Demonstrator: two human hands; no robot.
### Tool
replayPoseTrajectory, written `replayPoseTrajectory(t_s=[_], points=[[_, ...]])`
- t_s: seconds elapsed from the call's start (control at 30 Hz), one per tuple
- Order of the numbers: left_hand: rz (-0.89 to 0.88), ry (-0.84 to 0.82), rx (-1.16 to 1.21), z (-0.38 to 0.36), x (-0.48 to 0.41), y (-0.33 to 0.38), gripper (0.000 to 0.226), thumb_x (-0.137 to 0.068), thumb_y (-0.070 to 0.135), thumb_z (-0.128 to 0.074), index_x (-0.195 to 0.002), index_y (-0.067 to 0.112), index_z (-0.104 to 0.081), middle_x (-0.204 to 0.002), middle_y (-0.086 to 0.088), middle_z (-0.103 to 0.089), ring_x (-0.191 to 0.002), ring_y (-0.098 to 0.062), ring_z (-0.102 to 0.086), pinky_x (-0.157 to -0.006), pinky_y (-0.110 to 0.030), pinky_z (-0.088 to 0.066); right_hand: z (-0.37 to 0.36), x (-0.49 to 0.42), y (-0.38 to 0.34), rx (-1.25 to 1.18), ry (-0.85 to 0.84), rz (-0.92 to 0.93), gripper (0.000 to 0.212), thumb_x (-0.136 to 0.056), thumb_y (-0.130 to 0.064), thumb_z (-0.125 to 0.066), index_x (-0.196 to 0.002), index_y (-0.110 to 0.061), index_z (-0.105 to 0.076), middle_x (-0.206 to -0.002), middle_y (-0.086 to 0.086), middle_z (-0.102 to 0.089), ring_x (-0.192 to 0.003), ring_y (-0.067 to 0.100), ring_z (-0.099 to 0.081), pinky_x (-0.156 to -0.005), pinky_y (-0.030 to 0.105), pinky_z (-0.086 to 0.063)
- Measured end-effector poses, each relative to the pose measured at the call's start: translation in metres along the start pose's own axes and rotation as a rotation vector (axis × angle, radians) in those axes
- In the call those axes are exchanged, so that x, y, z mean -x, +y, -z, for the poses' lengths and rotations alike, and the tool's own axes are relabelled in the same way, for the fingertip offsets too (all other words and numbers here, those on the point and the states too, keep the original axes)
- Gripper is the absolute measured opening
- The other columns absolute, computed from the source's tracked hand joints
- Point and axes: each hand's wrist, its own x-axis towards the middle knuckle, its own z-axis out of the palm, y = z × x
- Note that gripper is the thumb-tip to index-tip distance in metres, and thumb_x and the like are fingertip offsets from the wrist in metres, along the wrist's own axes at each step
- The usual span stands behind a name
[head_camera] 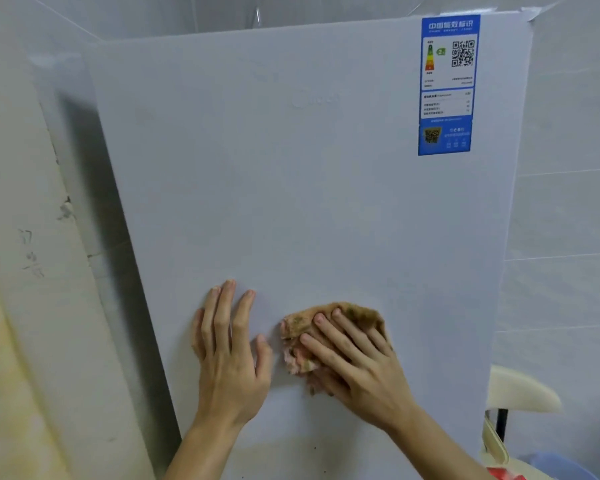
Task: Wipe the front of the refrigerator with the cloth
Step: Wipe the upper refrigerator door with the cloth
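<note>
Against the smooth white refrigerator [291, 185], flat left hand [231, 355]; straight-fingered right hand [357, 365] on crumpled brown cloth [298, 323].

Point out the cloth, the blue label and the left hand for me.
cloth [297, 325]: head view, left part, clear of the fingers.
blue label [447, 84]: head view, its middle.
left hand [229, 355]: head view, back of the hand.

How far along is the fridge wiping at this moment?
Done: unclear; the refrigerator door shows no wet streaks. In hand: the right hand presses the cloth flat on the lower door, left hand flat beside it. Left: dark specks near the bottom edge, probably the rest too.
</note>
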Motion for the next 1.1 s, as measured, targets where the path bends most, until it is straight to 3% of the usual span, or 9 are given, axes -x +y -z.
replayPoseTrajectory(t_s=[0.1,0.23,0.37,0.47,0.6,0.8,0.93,1.03,1.1], points=[[-0.015,-0.004,0.003,0.002,0.0,-0.007,0.059,-0.096,0.023,-0.048,-0.153,0.005,-0.045,-0.168,-0.013,-0.03,-0.158,-0.034,-0.022,-0.128,-0.053,-0.018,0.005,-0.025,0.016,0.093,0.082,-0.038,0.054,-0.103,-0.046,-0.061,-0.154,-0.032,-0.051,-0.165,-0.001,-0.043,-0.157,0.022,-0.034,-0.121,0.041,-0.031],[-0.014,0.014,0.014,0.006,-0.004,-0.013,0.06,-0.095,0.022,-0.048,-0.153,0.004,-0.044,-0.167,-0.014,-0.03,-0.158,-0.033,-0.022,-0.13,-0.05,-0.013,0.013,-0.08,0.031,0.195,0.203,-0.284,0.058,-0.104,-0.058,-0.055,-0.157,-0.035,-0.046,-0.168,0.005,-0.034,-0.161,0.034,-0.02,-0.127,0.057,-0.014],[0.004,0.012,0.003,0.012,-0.004,-0.028,0.063,-0.095,0.02,-0.052,-0.155,0.005,-0.042,-0.169,-0.013,-0.026,-0.16,-0.033,-0.019,-0.13,-0.049,-0.012,0.017,-0.129,0.031,0.217,0.27,-0.469,0.054,-0.11,-0.051,-0.045,-0.161,-0.032,-0.041,-0.171,0.012,-0.026,-0.158,0.043,-0.022,-0.125,0.066,-0.017],[-0.01,0.026,0.001,0.015,-0.001,-0.037,0.061,-0.096,0.019,-0.051,-0.154,0.003,-0.042,-0.168,-0.016,-0.027,-0.159,-0.034,-0.02,-0.13,-0.048,-0.012,0.007,-0.138,0.011,0.184,0.309,-0.541,0.052,-0.113,-0.043,-0.038,-0.162,-0.026,-0.038,-0.171,0.01,-0.024,-0.159,0.038,-0.022,-0.128,0.062,-0.017],[-0.029,0.047,0.007,0.012,0.004,-0.046,0.062,-0.095,0.016,-0.057,-0.153,0.002,-0.041,-0.166,-0.02,-0.028,-0.158,-0.036,-0.02,-0.13,-0.051,-0.015,-0.013,-0.115,-0.028,0.121,0.272,-0.41,0.052,-0.113,-0.038,-0.039,-0.162,-0.022,-0.038,-0.171,0.008,-0.024,-0.161,0.03,-0.021,-0.129,0.055,-0.017],[-0.015,0.035,0.051,0.012,0.015,-0.055,0.071,-0.086,0.008,-0.061,-0.153,0.001,-0.039,-0.166,-0.021,-0.027,-0.159,-0.036,-0.018,-0.129,-0.055,-0.019,-0.05,-0.013,-0.092,0.065,0.011,-0.168,0.057,-0.111,-0.042,-0.044,-0.165,-0.03,-0.031,-0.176,-0.003,-0.018,-0.162,0.019,-0.02,-0.131,0.043,-0.009],[-0.012,0.018,0.027,0.016,0.028,-0.064,0.073,-0.085,0.007,-0.063,-0.154,0.004,-0.037,-0.167,-0.02,-0.027,-0.159,-0.036,-0.018,-0.127,-0.056,-0.021,-0.057,0.048,-0.106,0.009,-0.129,-0.034,0.055,-0.106,-0.038,-0.056,-0.159,-0.032,-0.044,-0.171,-0.008,-0.032,-0.159,0.014,-0.028,-0.129,0.037,-0.015],[-0.011,-0.008,0.029,0.02,0.033,-0.07,0.075,-0.086,0.011,-0.065,-0.155,0.007,-0.035,-0.168,-0.018,-0.025,-0.16,-0.033,-0.014,-0.129,-0.051,-0.018,-0.051,0.041,-0.095,0.01,-0.144,0.034,0.047,-0.112,-0.028,-0.043,-0.159,-0.029,-0.044,-0.168,-0.006,-0.036,-0.159,0.015,-0.027,-0.131,0.037,-0.012],[-0.017,-0.007,0.026,0.021,0.033,-0.072,0.073,-0.087,0.012,-0.064,-0.155,0.006,-0.037,-0.167,-0.018,-0.025,-0.16,-0.031,-0.014,-0.13,-0.05,-0.017,-0.044,0.015,-0.083,0.007,-0.085,0.027,0.048,-0.11,-0.02,-0.044,-0.158,-0.025,-0.046,-0.168,-0.001,-0.037,-0.159,0.018,-0.028,-0.131,0.039,-0.013]])
